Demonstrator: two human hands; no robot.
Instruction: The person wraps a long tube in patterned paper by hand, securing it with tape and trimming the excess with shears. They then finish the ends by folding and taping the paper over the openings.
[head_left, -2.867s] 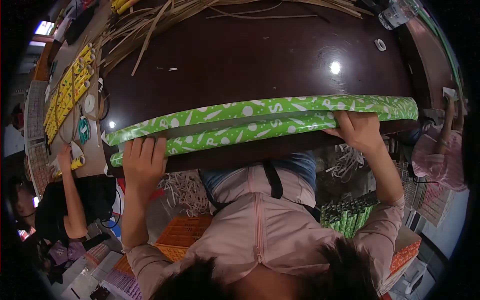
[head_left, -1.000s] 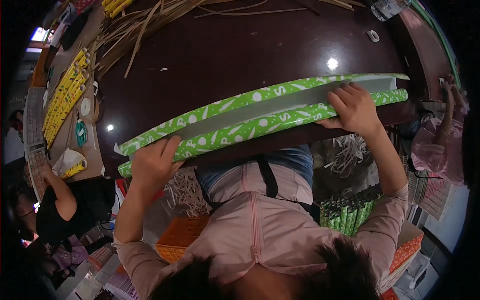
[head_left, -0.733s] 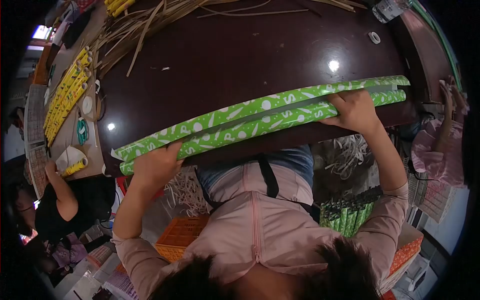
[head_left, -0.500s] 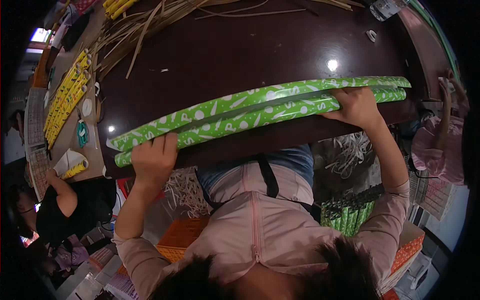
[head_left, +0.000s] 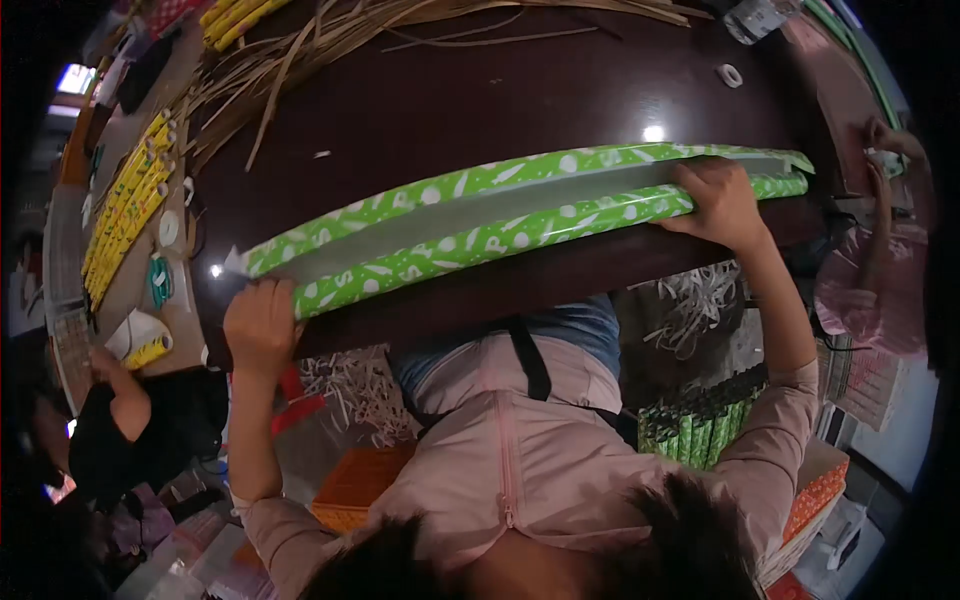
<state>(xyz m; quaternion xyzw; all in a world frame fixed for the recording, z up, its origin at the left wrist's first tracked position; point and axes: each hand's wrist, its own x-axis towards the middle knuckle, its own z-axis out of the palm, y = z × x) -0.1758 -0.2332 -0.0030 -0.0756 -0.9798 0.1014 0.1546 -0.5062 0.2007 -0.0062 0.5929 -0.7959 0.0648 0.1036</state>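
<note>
A long green roll of wrapping paper [head_left: 480,246] with white shapes and letters lies across the dark table near my body. It is partly unrolled, and a strip of its pale inner side shows between the roll and the curled far edge. My left hand [head_left: 262,325] is closed around the roll's left end, covering it. Near the right end, my right hand [head_left: 722,205] wraps over the roll with the fingers on the pale side; the end of the roll sticks out beyond it.
Brown strips [head_left: 290,60] lie along the far side of the dark table [head_left: 450,95]. A white ring [head_left: 729,76] and a clear bottle [head_left: 757,18] sit at far right. Yellow rolls [head_left: 128,210] rest on the left table. People work at both sides. Green rolls [head_left: 700,432] stand below right.
The gap between the roll and the far edge has widened, baring more pale inner side. My left hand has moved left and slightly down to the roll's end. My right hand stays nearly in place.
</note>
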